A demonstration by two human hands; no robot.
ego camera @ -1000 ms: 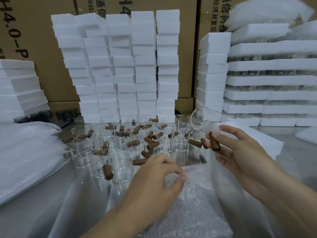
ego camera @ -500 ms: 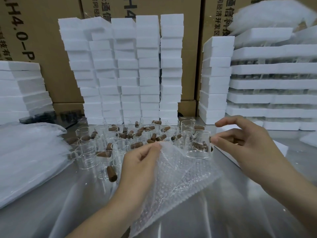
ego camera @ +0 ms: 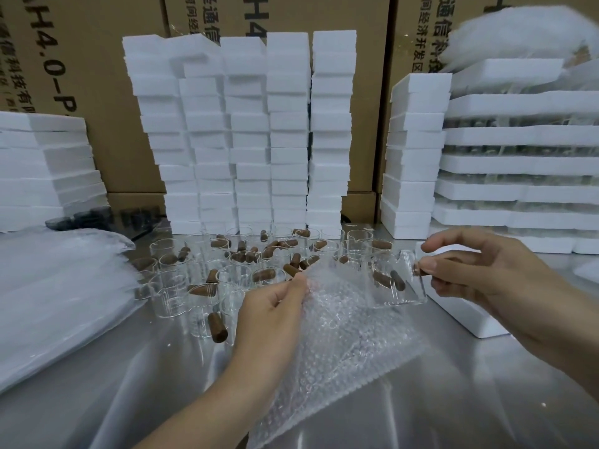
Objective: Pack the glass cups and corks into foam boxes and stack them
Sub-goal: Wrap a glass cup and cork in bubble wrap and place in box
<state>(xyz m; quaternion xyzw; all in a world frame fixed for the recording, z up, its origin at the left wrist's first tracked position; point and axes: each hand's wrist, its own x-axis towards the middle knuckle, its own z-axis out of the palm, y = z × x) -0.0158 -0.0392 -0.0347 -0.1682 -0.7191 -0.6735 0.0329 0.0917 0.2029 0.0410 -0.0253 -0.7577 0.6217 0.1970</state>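
Low centre, the left hand (ego camera: pixel 272 306) pinched the limp bubble wrap (ego camera: pixel 340 345) by its upper edge. Right of centre, the right hand (ego camera: pixel 486 273) gripped a glass cup (ego camera: pixel 403 294) holding corks (ego camera: pixel 382 279). The cup was likely slick and brittle, best held round its wall.

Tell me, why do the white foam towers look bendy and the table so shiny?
Head view: the wide-angle lens bows the stacked white foam boxes; light glares off the shiny metal table; the white fluffy heap at top right is blurred.
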